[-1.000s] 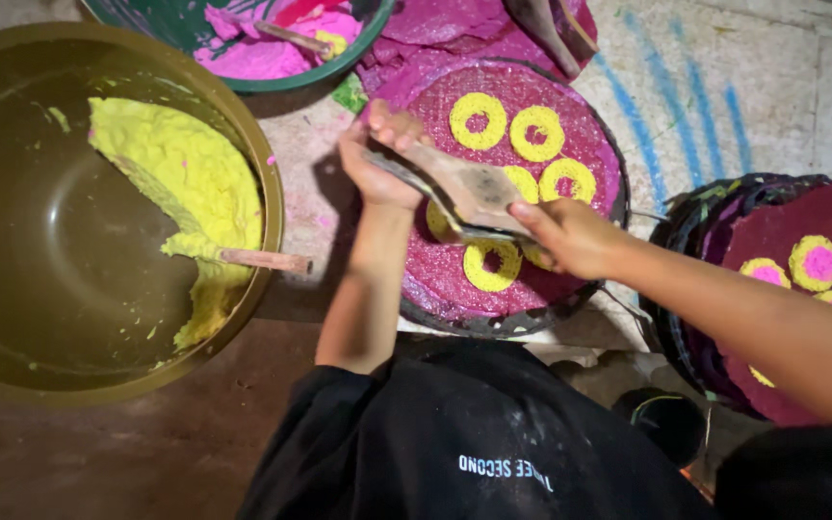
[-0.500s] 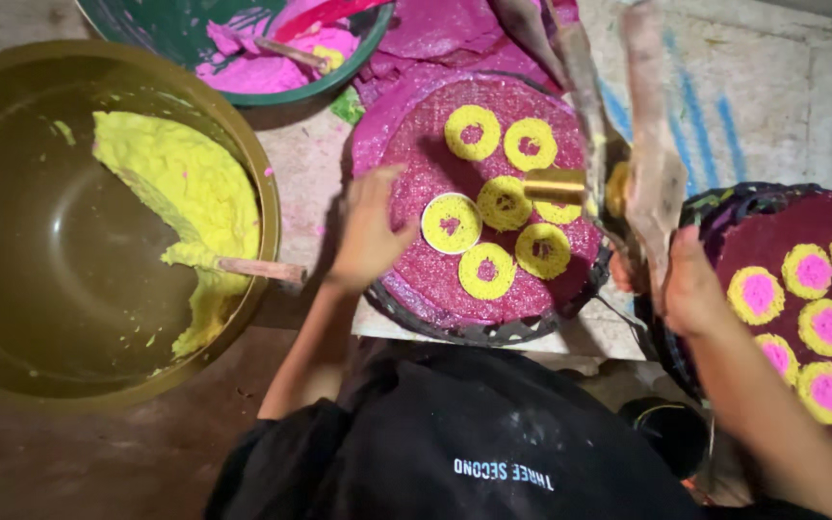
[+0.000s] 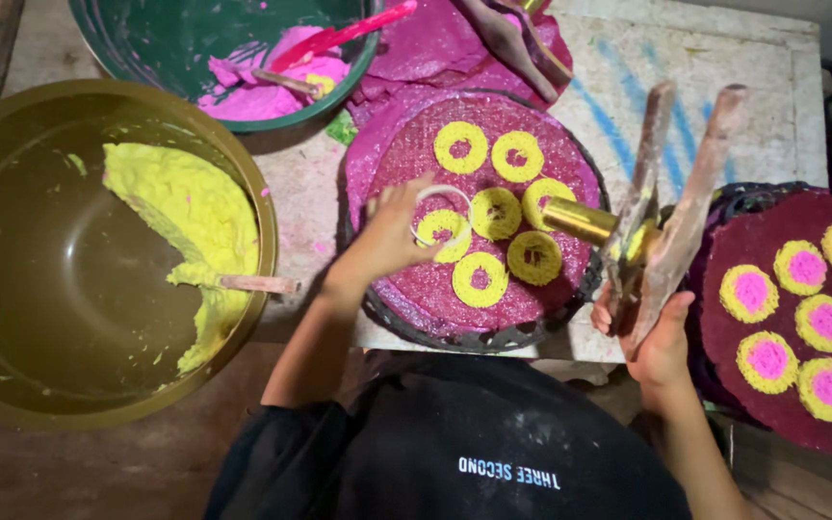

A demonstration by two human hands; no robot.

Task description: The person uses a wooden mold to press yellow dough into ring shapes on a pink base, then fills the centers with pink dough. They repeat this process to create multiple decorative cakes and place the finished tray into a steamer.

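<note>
**Ring-pressing at the pink round: six rings down, centres not yet filled**

Head view, the only one.

Left hand (image 3: 392,231) lies on the near-left part of the pink round (image 3: 416,289), fingers bent and closed lightly about a thin white ring mould (image 3: 440,214). The mould sits on or just over one of the yellow rings (image 3: 481,279); whether the fingertips pinch it or only rest against it I cannot tell.

Right hand (image 3: 655,332) is off the right edge of the round, fingers clamped around the lower ends of a wooden press (image 3: 666,202). Its two handles stand up and splayed apart; a brass tube (image 3: 580,220) juts from it leftward over the round, close by the rings.

Progress, as I judge it: six yellow rings lie on the pink round, two at the far side and four nearer, all with open centres showing pink beneath. The finished round (image 3: 787,318) at right carries yellow rings with pink filled centres, so the one in hand seems to lack that filling, and perhaps more rings.

Surroundings: a large olive basin (image 3: 12,193) at left holds yellow dough (image 3: 185,207) with a wooden stick lying in it. A green basin (image 3: 175,39) at top holds pink dough (image 3: 262,87). All of it rests on a stained slab (image 3: 763,67) streaked with blue.
</note>
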